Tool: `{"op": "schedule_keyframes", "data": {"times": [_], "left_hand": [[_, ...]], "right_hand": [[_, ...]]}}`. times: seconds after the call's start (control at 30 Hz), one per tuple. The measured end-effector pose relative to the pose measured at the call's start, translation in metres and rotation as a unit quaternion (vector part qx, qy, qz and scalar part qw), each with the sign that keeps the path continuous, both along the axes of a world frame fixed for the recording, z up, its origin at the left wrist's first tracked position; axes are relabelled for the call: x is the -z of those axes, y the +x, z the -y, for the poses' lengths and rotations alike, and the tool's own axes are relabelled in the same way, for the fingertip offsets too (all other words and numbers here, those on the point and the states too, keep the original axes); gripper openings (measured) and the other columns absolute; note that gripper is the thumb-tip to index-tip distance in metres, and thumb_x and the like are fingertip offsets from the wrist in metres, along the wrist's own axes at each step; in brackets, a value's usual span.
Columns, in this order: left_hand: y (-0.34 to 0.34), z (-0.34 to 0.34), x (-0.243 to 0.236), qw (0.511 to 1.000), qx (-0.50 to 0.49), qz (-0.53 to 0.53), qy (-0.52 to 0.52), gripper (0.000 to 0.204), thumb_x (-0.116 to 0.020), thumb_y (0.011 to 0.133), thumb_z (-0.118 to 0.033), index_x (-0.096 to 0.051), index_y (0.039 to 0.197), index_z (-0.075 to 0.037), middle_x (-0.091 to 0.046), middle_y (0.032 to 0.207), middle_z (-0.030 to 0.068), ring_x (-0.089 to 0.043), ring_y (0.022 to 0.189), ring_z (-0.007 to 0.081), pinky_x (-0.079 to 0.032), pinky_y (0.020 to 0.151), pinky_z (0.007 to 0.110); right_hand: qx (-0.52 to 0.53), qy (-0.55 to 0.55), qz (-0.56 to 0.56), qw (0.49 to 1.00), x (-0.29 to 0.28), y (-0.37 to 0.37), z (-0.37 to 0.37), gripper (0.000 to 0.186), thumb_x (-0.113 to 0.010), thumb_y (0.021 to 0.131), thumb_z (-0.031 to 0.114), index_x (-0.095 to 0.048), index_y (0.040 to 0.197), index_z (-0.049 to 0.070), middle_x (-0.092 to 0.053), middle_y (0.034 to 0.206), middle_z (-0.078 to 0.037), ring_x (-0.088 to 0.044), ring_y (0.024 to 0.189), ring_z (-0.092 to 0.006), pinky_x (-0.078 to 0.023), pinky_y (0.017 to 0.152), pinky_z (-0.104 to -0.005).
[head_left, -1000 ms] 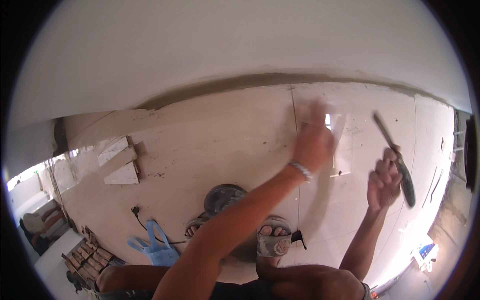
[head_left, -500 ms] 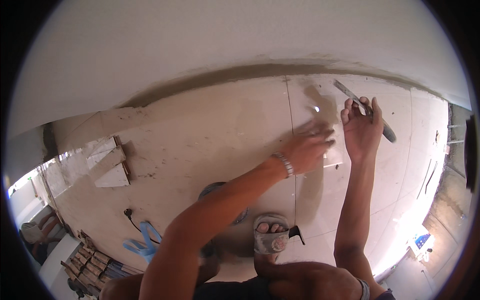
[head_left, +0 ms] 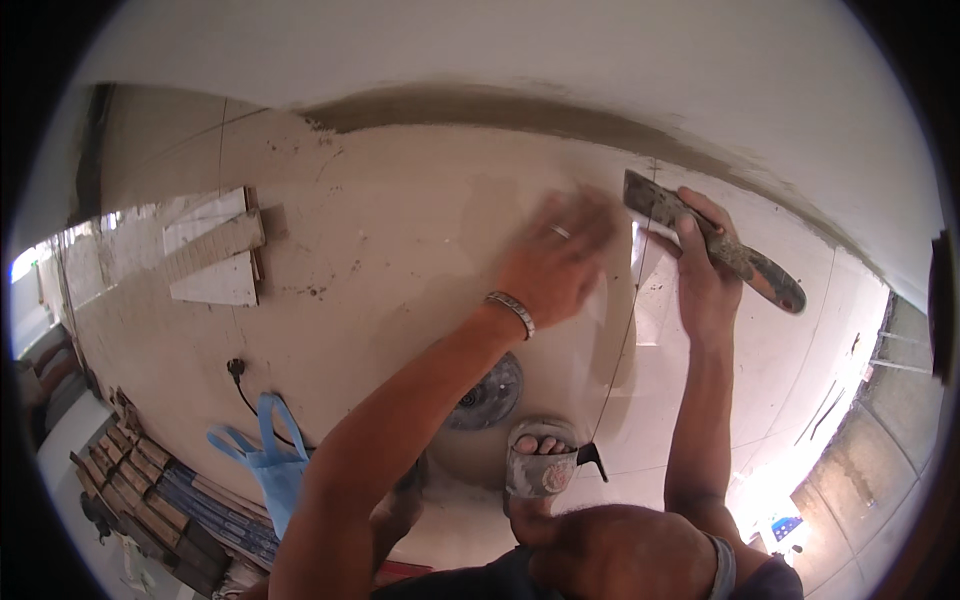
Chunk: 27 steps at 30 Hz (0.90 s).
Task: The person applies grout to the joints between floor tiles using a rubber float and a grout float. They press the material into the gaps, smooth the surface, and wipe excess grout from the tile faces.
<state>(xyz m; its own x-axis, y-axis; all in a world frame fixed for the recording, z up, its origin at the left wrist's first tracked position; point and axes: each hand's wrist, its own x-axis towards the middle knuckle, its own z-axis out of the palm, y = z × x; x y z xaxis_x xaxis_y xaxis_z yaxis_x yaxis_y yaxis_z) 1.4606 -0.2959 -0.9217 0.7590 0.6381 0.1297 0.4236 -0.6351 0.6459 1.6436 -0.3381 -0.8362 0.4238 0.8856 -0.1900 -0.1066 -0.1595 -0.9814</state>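
Note:
My right hand (head_left: 708,280) is closed around a putty knife (head_left: 648,198) with a mortar-smeared blade and a worn, dark and orange handle. The blade points up and left, close to the foot of the wall. My left hand (head_left: 560,250), with a ring on one finger and a bracelet at the wrist, hovers over the floor to the left of the blade. Motion smears its fingers, so I cannot make out whether they hold anything. Damp grey mortar (head_left: 480,108) runs in a strip where the white wall (head_left: 480,45) meets the pale tiled floor (head_left: 380,250).
Pale tile offcuts (head_left: 215,245) lie stacked at the left. Below them are a black plug (head_left: 236,368) with its cord, a light blue bag (head_left: 275,470) and piled cardboard packs (head_left: 165,480). A dark round disc (head_left: 490,395) sits beside my sandalled foot (head_left: 543,460).
The putty knife has turned so its blade face shows, with my right hand still around it. My left hand has moved left and away from the right one. The view has shifted.

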Motion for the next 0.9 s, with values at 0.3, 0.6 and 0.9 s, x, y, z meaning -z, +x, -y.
{"op": "schedule_keyframes", "data": {"times": [0.3,0.6,0.9], "left_hand": [[-0.021,-0.029,-0.03,0.731,-0.266,0.256,-0.573,0.032,-0.06,0.102,-0.026,-0.068,0.121,-0.001,-0.074,0.105,0.0107,-0.074,0.089,0.0196,-0.061,0.073,0.033],[0.003,-0.061,-0.025,0.627,-0.33,0.28,-0.648,0.032,-0.063,0.101,-0.022,-0.068,0.117,0.005,-0.072,0.106,0.0121,-0.071,0.092,0.0208,-0.062,0.081,0.035],[0.025,-0.066,-0.032,0.637,-0.368,0.29,-0.612,0.026,-0.066,0.099,-0.017,-0.071,0.11,0.005,-0.073,0.103,0.0132,-0.072,0.088,0.019,-0.062,0.078,0.032]], "right_hand": [[-0.308,0.098,0.412,0.852,0.016,-0.018,-0.034,0.055,-0.071,0.074,0.0,-0.065,0.129,0.001,-0.063,0.134,-0.018,-0.057,0.124,-0.0435,-0.051,0.1,-0.0462],[-0.237,0.075,0.427,0.869,0.038,-0.032,-0.035,0.058,-0.068,0.076,-0.009,-0.059,0.132,0.001,-0.062,0.134,-0.017,-0.053,0.132,-0.0411,-0.053,0.102,-0.0491],[-0.234,0.053,0.435,0.868,0.034,-0.021,-0.042,0.054,-0.07,0.075,-0.006,-0.061,0.128,-0.002,-0.062,0.132,-0.023,-0.055,0.128,-0.0429,-0.053,0.102,-0.0472]]}}
